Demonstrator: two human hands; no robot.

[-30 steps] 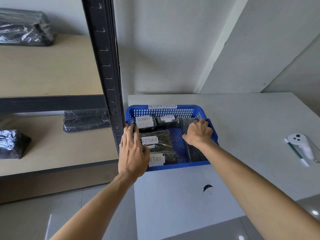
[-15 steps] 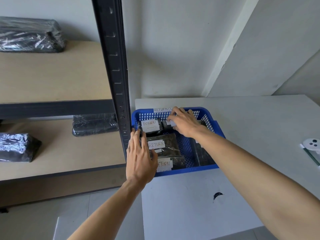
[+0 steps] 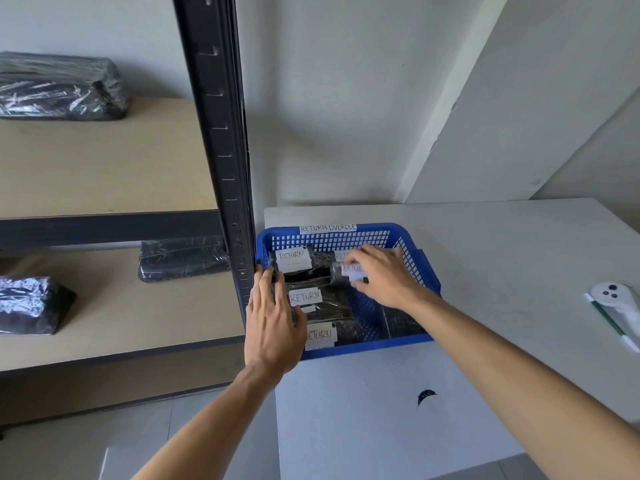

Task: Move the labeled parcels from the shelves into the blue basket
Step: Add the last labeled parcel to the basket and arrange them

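A blue basket (image 3: 427, 282) tagged "RETURN OVERDUE" stands on the white table, next to the shelf post. Several black wrapped parcels with white "RETURN" labels lie inside it, one at the back left (image 3: 292, 259) and one in the middle (image 3: 313, 299). My right hand (image 3: 381, 277) reaches into the basket and its fingers pinch a small labeled parcel (image 3: 341, 273), lifted a little over the others. My left hand (image 3: 272, 323) rests flat, fingers spread, on the basket's left rim.
The black shelf post (image 3: 221, 133) rises just left of the basket. Unlabeled black parcels lie on the upper shelf (image 3: 59, 86) and the lower shelf (image 3: 183, 258), (image 3: 27, 304). A white controller (image 3: 614, 303) and a pen lie at the table's right.
My right hand went from the basket's right side to its back and picked up a small labeled parcel, now drawn toward the middle. My left hand stayed on the left rim.
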